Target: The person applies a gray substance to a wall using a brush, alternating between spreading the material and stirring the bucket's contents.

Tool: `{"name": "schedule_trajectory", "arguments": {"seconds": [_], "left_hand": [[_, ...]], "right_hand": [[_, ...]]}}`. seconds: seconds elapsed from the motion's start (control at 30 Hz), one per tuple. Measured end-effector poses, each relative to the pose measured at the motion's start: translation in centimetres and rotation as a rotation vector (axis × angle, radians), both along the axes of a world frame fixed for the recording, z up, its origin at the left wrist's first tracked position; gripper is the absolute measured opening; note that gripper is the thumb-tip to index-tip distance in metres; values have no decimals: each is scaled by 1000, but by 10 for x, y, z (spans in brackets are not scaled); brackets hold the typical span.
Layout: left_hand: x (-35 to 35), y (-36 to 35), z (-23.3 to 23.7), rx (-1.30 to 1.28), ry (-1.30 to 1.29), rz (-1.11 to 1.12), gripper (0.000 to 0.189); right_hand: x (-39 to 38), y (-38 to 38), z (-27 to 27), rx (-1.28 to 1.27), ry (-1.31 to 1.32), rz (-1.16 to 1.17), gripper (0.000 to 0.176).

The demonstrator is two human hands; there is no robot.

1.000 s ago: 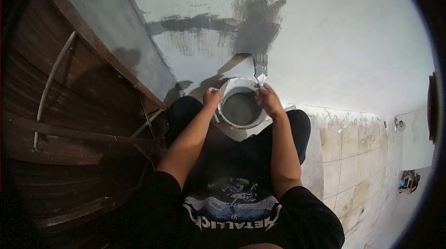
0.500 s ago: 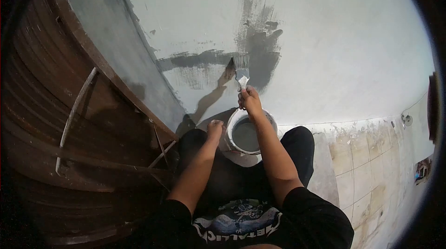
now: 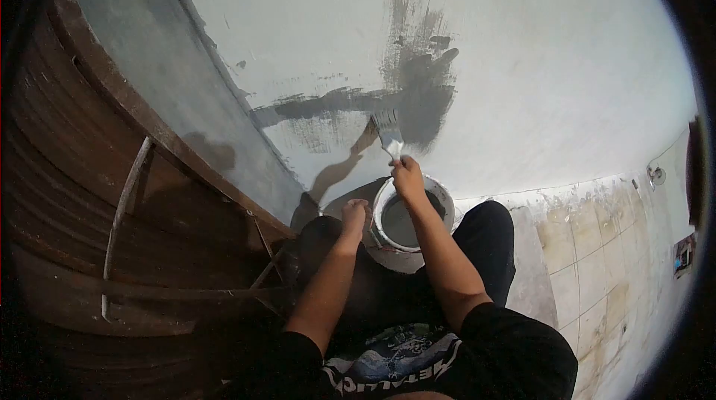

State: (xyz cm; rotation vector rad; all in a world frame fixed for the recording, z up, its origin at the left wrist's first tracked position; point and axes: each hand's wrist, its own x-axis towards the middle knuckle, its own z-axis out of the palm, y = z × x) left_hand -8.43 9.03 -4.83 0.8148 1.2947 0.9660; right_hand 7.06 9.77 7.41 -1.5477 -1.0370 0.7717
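Note:
My right hand (image 3: 407, 178) is closed round the handle of a wide paintbrush (image 3: 388, 136), its bristles pointing up toward the white wall (image 3: 552, 79). The bristle tips are just below a patch of wet grey paint (image 3: 425, 90) that runs sideways and upward on the wall. Under my right forearm stands a white bucket (image 3: 378, 230), its rim smeared, with grey paint (image 3: 399, 222) inside. My left hand (image 3: 356, 215) is closed beside the bucket's left rim; whatever its fingers hold, if anything, is hidden.
A brown corrugated metal panel (image 3: 74, 199) with a pale bar handle (image 3: 125, 213) curves along the left. A grey wall strip (image 3: 186, 87) meets the white wall there. Stained floor tiles (image 3: 597, 266) lie at the right. My dark-clad knees flank the bucket.
My right hand and the brush have moved slightly down the wall, away from the grey band. The view has shifted a little, moving the bucket and my left hand rightward in the picture.

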Motion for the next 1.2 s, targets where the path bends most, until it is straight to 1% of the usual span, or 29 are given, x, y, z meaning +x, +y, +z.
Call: {"name": "schedule_trajectory", "arguments": {"seconds": [0.07,0.17,0.2,0.27,0.33,0.43,0.47,0.5,0.53,0.57,0.6,0.7,0.73,0.77,0.83,0.87,0.97,1.0,1.03,1.1,1.13,1.2], "left_hand": [[2,-2,11,-15,-16,11,10],[2,5,3,-93,-61,16,9],[3,4,5,-90,-46,11,9],[2,0,15,-83,-8,-2,10],[2,-7,11,-71,-25,3,10],[0,2,12,-16,-72,6,12],[-1,1,9,-6,-102,2,12],[-2,-2,7,-2,-133,-3,12],[0,0,9,-46,-69,14,11],[2,0,12,-61,-59,8,11],[3,2,13,-74,-49,1,11],[4,-1,11,-74,-62,0,10],[4,-1,11,-65,-73,3,9],[4,-3,12,-85,-85,9,9],[3,-1,12,-109,-110,22,9],[0,4,7,-120,-73,-16,9],[2,0,20,-112,-93,18,10],[4,2,18,-104,-85,5,10],[4,4,14,-102,-73,-9,10],[1,0,5,-103,-67,-29,11],[1,0,1,-102,-78,-35,11],[1,2,3,-89,-67,-38,11]], "right_hand": [[-9,-27,21,-34,-113,-73,24],[-24,-24,47,383,-166,-165,22],[-25,-19,57,411,-216,-164,23],[-17,7,37,193,-139,-90,25],[-16,8,32,6,-95,-55,27],[-15,-23,33,-12,-185,-60,28],[-21,-33,33,78,-242,-115,28],[-25,-35,38,123,-235,-103,28],[-30,-37,44,167,-230,-92,28],[-33,-38,51,211,-228,-80,29],[-35,-35,59,244,-172,-47,30],[-35,-2,42,295,-28,-37,33],[-35,4,40,327,-102,-53,36],[-34,2,36,198,23,-12,36],[-30,-12,47,-47,271,74,38],[-27,-17,42,-42,275,95,38],[-35,-24,62,275,59,40,38],[-34,-23,76,278,14,41,38],[-31,-13,76,231,-39,21,37],[-29,7,65,147,-134,-21,35],[-30,8,59,99,-106,-36,32],[-22,-13,47,102,-243,6,30]]}}
